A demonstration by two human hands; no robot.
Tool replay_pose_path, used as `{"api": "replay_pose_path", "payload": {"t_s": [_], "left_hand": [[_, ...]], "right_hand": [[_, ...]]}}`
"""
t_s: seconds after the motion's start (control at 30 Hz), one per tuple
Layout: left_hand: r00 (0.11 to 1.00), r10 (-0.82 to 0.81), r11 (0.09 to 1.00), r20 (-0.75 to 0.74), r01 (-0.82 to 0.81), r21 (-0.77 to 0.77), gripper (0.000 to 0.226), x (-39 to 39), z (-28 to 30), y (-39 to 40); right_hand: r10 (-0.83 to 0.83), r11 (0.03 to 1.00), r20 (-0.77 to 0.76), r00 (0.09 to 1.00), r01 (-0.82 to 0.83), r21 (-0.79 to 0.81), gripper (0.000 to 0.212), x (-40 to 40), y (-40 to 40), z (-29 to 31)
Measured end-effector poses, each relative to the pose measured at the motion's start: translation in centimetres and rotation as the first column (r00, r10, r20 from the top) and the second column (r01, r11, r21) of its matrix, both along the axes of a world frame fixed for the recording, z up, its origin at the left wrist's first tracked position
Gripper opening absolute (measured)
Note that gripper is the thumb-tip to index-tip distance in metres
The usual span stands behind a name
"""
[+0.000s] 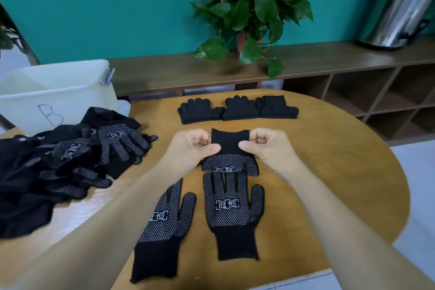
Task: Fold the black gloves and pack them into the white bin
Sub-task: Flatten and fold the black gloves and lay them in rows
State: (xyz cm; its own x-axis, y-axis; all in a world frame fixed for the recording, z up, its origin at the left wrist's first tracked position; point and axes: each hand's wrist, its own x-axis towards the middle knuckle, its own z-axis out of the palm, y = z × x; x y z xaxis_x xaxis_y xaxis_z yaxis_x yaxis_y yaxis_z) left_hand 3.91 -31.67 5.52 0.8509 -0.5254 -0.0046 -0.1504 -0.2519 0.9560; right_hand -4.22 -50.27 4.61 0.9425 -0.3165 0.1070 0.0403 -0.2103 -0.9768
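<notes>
Both hands, the left hand point(196, 146) and right hand point(266, 146), are pinching the cuff of a half-folded glove point(230, 155), its long axis running away from the person, cuff farthest; its fingers are lying hidden underneath. Two flat gloves point(233, 214) are lying nearer, folded gloves point(237, 109) beyond, a loose pile point(70, 160) left, touching the white bin point(54, 94) on the worktop point(341, 172).

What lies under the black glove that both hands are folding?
Under the half-folded black glove, pinched by the left hand and right hand, the round wooden table shows around it. Its own dotted palm hangs below the cuff. Whatever is directly beneath is covered.
</notes>
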Motion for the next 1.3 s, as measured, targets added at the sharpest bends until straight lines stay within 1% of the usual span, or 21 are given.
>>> {"api": "replay_pose_path", "payload": {"t_s": [0.07, 0.2, 0.27, 0.33, 0.4, 0.47, 0.5, 0.57, 0.63, 0.77, 0.83, 0.9, 0.97, 1.1, 1.2, 1.23, 1.3], "left_hand": [[1.000, -0.007, 1.000, 0.014, 0.007, -0.014, 0.011, -0.9, 0.1, 0.4], [0.997, -0.046, 0.999, 0.062, 0.046, -0.007, 0.008, -3.4, -0.5, 1.6], [0.994, -0.076, 0.996, 0.079, 0.072, 0.055, 0.008, -5.1, -1.9, 2.4], [0.992, -0.067, 0.992, 0.106, 0.055, 0.114, 0.014, -7.2, -3.8, 3.3], [0.971, -0.077, 0.986, 0.227, 0.040, 0.160, 0.020, -8.5, -5.9, 4.2], [0.907, -0.140, 0.974, 0.397, 0.056, 0.218, 0.021, -9.0, -7.8, 4.9], [0.873, -0.171, 0.968, 0.457, 0.062, 0.243, 0.020, -9.0, -8.5, 5.1], [0.821, -0.210, 0.958, 0.530, 0.065, 0.280, 0.023, -9.0, -9.4, 5.4], [0.777, -0.242, 0.951, 0.580, 0.072, 0.301, 0.028, -9.0, -9.9, 5.5], [0.666, -0.289, 0.944, 0.687, 0.076, 0.322, 0.022, -8.8, -9.9, 5.8], [0.582, -0.320, 0.935, 0.747, 0.069, 0.347, 0.017, -9.0, -9.7, 5.8], [0.510, -0.365, 0.919, 0.779, 0.063, 0.390, 0.020, -9.1, -9.6, 5.8], [0.508, -0.376, 0.914, 0.775, 0.067, 0.400, 0.020, -9.1, -9.6, 5.7], [0.590, -0.352, 0.923, 0.727, 0.087, 0.376, 0.020, -9.2, -9.7, 5.8], [0.667, -0.291, 0.943, 0.686, 0.078, 0.324, 0.020, -9.3, -9.8, 5.8], [0.668, -0.281, 0.946, 0.689, 0.071, 0.316, 0.019, -9.3, -9.8, 5.8], [0.612, -0.319, 0.935, 0.724, 0.078, 0.346, 0.019, -9.4, -9.7, 5.9]], "right_hand": [[0.002, 1.000, 0.012, 1.000, -0.002, -0.024, 0.028, -0.9, 0.3, -0.1], [0.006, 0.994, 0.019, 1.000, -0.004, -0.105, 0.029, -3.6, 1.0, -0.7], [0.027, 0.993, -0.018, 0.999, -0.029, -0.113, 0.024, -5.7, 1.6, -2.4], [0.036, 0.992, -0.052, 0.998, -0.042, -0.123, 0.017, -7.7, 2.5, -4.6], [-0.009, 0.970, -0.047, 0.999, -0.003, -0.245, 0.011, -9.3, 3.2, -6.6], [-0.042, 0.924, -0.012, 0.999, 0.034, -0.381, 0.014, -10.4, 3.8, -8.0], [-0.057, 0.896, 0.012, 0.998, 0.057, -0.440, 0.015, -10.8, 4.1, -8.4], [-0.080, 0.829, 0.058, 0.995, 0.098, -0.550, 0.018, -11.4, 4.5, -8.9], [-0.068, 0.768, 0.080, 0.994, 0.104, -0.632, 0.021, -11.6, 4.5, -9.3], [-0.046, 0.701, 0.103, 0.994, 0.106, -0.705, 0.028, -11.9, 4.5, -9.7], [-0.037, 0.677, 0.128, 0.991, 0.119, -0.726, 0.031, -12.0, 4.5, -9.8], [-0.028, 0.661, 0.144, 0.989, 0.126, -0.740, 0.036, -12.1, 4.6, -9.9], [-0.022, 0.640, 0.155, 0.988, 0.133, -0.757, 0.040, -12.2, 4.7, -9.9], [-0.020, 0.627, 0.157, 0.987, 0.134, -0.767, 0.044, -12.1, 4.9, -9.8], [-0.019, 0.625, 0.160, 0.987, 0.137, -0.769, 0.046, -12.1, 4.8, -9.8], [-0.015, 0.622, 0.162, 0.987, 0.136, -0.771, 0.047, -12.2, 4.8, -9.8], [-0.002, 0.611, 0.157, 0.988, 0.125, -0.782, 0.051, -12.2, 4.8, -9.7]]}}
